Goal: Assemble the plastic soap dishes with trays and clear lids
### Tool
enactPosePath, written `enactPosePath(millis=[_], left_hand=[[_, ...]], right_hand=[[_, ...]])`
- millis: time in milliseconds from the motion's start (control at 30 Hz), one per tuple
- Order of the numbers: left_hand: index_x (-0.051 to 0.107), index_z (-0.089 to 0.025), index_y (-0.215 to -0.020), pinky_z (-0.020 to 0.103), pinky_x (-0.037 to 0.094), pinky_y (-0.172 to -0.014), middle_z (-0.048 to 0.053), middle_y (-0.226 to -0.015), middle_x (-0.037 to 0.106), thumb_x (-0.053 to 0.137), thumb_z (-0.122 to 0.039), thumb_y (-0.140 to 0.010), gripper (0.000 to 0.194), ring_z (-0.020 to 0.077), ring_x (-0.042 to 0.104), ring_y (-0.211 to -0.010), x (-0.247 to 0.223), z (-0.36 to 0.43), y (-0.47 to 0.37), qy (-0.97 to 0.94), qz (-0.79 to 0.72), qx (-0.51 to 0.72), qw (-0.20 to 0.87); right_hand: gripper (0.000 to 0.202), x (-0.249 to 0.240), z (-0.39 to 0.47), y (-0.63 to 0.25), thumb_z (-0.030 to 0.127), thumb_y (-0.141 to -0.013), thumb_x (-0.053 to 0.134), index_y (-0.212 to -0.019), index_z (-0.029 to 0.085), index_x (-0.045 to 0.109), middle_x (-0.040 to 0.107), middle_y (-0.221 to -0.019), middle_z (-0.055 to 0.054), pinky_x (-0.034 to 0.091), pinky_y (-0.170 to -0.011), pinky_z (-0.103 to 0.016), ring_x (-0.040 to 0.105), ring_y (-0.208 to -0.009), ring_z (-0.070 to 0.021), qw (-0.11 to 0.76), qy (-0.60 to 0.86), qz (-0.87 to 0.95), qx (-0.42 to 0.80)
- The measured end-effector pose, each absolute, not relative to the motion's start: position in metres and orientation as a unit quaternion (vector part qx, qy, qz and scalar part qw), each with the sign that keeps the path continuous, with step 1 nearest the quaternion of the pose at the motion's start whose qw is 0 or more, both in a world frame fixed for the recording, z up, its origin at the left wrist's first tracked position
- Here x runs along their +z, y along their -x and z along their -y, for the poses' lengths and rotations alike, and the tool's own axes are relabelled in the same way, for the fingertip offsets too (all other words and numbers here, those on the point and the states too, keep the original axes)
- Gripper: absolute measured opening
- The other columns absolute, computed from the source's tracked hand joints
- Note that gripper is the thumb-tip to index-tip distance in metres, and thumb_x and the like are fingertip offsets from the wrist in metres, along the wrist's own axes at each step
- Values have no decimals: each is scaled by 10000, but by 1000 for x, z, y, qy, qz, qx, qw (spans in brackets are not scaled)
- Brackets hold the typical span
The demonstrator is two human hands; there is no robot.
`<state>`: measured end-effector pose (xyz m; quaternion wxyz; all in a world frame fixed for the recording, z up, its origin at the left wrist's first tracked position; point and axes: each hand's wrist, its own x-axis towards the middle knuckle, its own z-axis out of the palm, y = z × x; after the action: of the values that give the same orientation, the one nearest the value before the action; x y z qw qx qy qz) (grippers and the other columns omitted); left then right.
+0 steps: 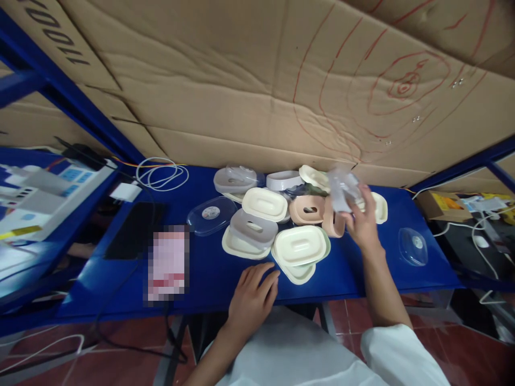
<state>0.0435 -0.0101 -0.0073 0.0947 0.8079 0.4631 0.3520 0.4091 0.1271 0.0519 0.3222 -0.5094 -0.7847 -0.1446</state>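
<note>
My right hand (364, 217) is closed on a clear plastic lid (341, 187), blurred, raised over the right side of a pile of plastic soap-box parts. Under it sits a peach soap box (333, 222), and left of that a peach slotted tray (308, 209). My left hand (254, 292) lies at the table's front edge, fingers stretched out, holding nothing. Closest to its fingertips are a cream base (298, 273) and a cream tray (300, 245). Further left, a grey slotted tray (253, 229) rests on another cream base (241, 249).
Clear lids with round stickers lie at the left (211, 213) and the right (413, 247) of the blue table (341, 279). A pixelated pink item (168, 260), a black flat object (131, 230) and a coiled white cable (163, 174) lie left. Cardboard (225, 96) stands behind.
</note>
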Motion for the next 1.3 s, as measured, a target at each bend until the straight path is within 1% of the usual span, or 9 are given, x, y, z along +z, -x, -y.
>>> enactPosePath(millis=[167,333,433,567,633,800,967,1133,1300], left_hand=[[739,-218,-1152,403,556,-955,91,-1202,761,574,-156,-1041,208,232,732,-1076,-9,10,-43,-811,-459,352,91],[740,-224,-1169,395,571,-961,101,-1221,753,581,-155,-1033,221,234,731,-1091,-11,12,-43,-804,-463,364,90],[730,-221,-1206,394,567,-992,108,-1249,742,598,-147,-1021,239,239,721,-1130,-12,13,-42,-793,-466,381,93],[684,-239,-1302,411,541,-1065,119,-1345,697,592,-165,-1030,297,246,678,-1241,-12,13,-38,-774,-479,401,103],[662,-248,-1333,439,513,-1104,123,-1388,673,588,-189,-1040,308,255,649,-1294,-10,12,-36,-768,-494,393,104],[639,-251,-1362,537,368,-1222,125,-1457,661,561,-204,-1059,316,278,599,-1386,-1,11,-38,-796,-493,340,87],[680,-271,-1345,566,324,-1243,133,-1558,591,579,-237,-1052,312,304,547,-1449,4,12,-56,-863,-414,275,89],[745,-295,-1218,603,294,-1222,85,-1271,731,616,-217,-1036,236,289,638,-1254,0,24,-56,-856,-438,266,67],[759,-255,-1114,540,354,-1163,60,-1070,741,600,-205,-1048,179,242,667,-1073,-6,44,-43,-855,-428,291,43]], right_hand=[[328,75,-163,-334,373,-1048,648,-1350,257,699,445,-1694,-112,319,-1322,-605,347,-1613,-328,218,398,885,-104],[344,95,-185,-301,247,-1088,542,-1395,288,690,372,-1745,-72,313,-1312,-631,302,-1638,-295,222,415,876,-108],[346,104,-169,-296,238,-1079,550,-1392,245,697,417,-1717,-116,366,-1279,-620,371,-1602,-322,244,425,865,-108],[361,107,-103,-303,201,-1073,541,-1402,238,686,611,-1561,-117,453,-1218,-546,540,-1477,-299,258,413,872,-58],[377,97,-63,-307,218,-1075,558,-1437,256,655,659,-1506,-97,458,-1210,-527,577,-1439,-282,260,421,869,-26],[485,44,4,-310,367,-1066,630,-1537,279,561,591,-1586,-116,387,-1237,-582,511,-1509,-328,210,487,847,-26],[396,3,10,-315,353,-1046,661,-1438,311,635,666,-1489,-102,420,-1175,-564,549,-1458,-338,280,546,787,-68],[334,-4,7,-317,381,-1026,700,-1345,283,684,715,-1329,-114,431,-1112,-525,615,-1315,-329,336,580,734,-113],[193,-3,7,-317,309,-1044,674,-1219,242,718,755,-1165,-89,439,-1060,-465,667,-1189,-275,359,548,747,-112]])
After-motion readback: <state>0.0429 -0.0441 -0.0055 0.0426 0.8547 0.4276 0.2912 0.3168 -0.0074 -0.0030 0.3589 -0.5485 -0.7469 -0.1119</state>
